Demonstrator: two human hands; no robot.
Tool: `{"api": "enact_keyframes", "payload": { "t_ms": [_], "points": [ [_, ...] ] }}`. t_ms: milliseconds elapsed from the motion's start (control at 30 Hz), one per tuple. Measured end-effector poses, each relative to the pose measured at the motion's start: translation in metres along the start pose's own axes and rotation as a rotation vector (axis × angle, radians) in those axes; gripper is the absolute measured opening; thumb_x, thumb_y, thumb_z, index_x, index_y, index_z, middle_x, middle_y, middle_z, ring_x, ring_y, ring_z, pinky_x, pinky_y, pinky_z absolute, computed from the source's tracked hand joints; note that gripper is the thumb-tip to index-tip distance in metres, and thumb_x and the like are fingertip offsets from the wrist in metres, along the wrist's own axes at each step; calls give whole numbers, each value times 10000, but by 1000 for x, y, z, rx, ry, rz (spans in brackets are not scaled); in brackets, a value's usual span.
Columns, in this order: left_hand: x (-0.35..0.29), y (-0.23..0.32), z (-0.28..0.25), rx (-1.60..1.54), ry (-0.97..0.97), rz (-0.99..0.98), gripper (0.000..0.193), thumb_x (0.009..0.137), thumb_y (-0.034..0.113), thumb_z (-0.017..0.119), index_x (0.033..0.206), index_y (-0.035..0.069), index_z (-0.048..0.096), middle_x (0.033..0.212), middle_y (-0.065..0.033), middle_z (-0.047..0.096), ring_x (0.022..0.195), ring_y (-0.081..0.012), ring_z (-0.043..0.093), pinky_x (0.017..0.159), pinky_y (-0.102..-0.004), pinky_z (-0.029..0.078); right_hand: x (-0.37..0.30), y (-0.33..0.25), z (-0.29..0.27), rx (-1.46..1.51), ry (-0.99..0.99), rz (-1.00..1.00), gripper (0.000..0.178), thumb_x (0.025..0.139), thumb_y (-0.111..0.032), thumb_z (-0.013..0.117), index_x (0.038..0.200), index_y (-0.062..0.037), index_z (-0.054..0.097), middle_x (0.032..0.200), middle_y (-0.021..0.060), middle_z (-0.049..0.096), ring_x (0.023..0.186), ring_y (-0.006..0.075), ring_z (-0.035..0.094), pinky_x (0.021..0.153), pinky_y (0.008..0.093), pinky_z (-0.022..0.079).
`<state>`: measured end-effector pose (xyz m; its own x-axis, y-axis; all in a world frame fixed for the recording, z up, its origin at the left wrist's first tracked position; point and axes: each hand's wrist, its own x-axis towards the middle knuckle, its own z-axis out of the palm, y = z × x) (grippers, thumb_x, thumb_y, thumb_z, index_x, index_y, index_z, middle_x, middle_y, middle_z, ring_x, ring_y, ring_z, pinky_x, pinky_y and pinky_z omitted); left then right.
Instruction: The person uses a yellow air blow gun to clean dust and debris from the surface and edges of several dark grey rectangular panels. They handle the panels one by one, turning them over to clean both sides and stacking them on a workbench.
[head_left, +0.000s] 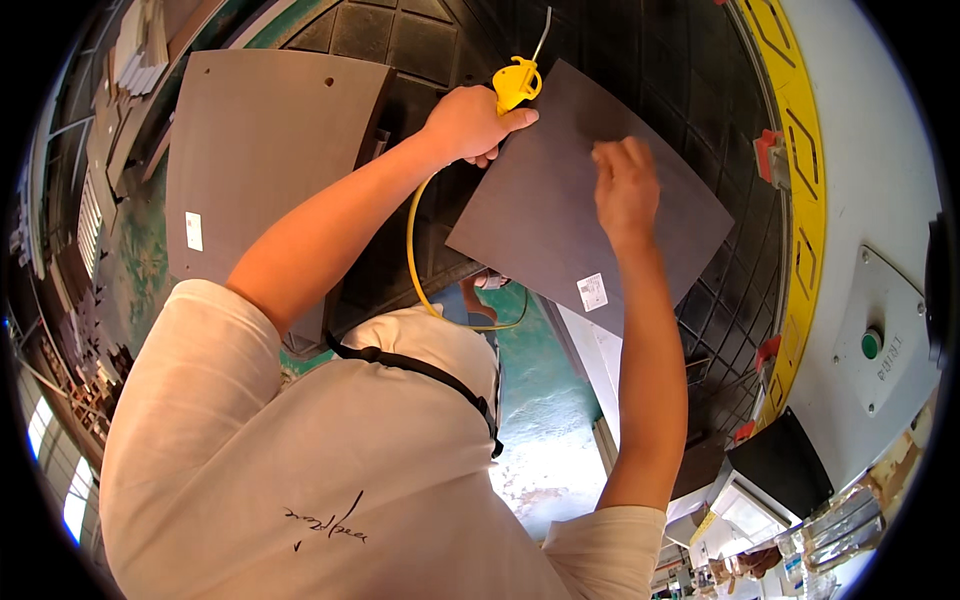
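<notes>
My left hand (470,122) is wrapped round a yellow air blow gun (516,84), whose thin metal nozzle points away from me. A yellow hose (411,235) runs down from it toward my body. Under and beside that hand lies a dark grey-brown panel (540,215), set at an angle, with a white label (592,292) near its close edge. Over the panel's right part is my right hand (628,185), its fingers curled in and slightly blurred. Whatever those fingers may hold is hidden, and I cannot tell whether they touch the surface.
Another brown panel (270,150) with small holes and a white label lies to the left. Both panels rest on a black gridded surface (690,80). A yellow slotted rail (808,200) borders it on the right, beside a grey machine housing with a green button (872,344).
</notes>
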<state>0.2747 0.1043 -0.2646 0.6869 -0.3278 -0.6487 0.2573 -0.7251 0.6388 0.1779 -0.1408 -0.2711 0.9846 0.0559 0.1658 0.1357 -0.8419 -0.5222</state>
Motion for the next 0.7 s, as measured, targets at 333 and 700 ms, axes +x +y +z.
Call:
{"api": "enact_keyframes", "payload": {
  "t_ms": [333, 700],
  "points": [
    [-2, -4, -3, -45, -18, -21, 639, 988, 571, 669, 708, -4, 680, 643, -77, 709, 549, -187, 728, 560, -297, 598, 23, -17, 14, 3, -67, -43, 76, 944, -67, 660, 912, -86, 727, 962, 84, 642, 962, 322, 633, 852, 451, 548],
    [-13, -18, 6, -169, 98, 107, 403, 914, 382, 809, 854, -10, 738, 784, -54, 764, 653, -159, 768, 631, -284, 601, 26, -26, 21, 19, -176, -33, 65, 957, -141, 691, 968, -92, 732, 946, 85, 650, 936, 336, 643, 834, 455, 550]
  ]
}}
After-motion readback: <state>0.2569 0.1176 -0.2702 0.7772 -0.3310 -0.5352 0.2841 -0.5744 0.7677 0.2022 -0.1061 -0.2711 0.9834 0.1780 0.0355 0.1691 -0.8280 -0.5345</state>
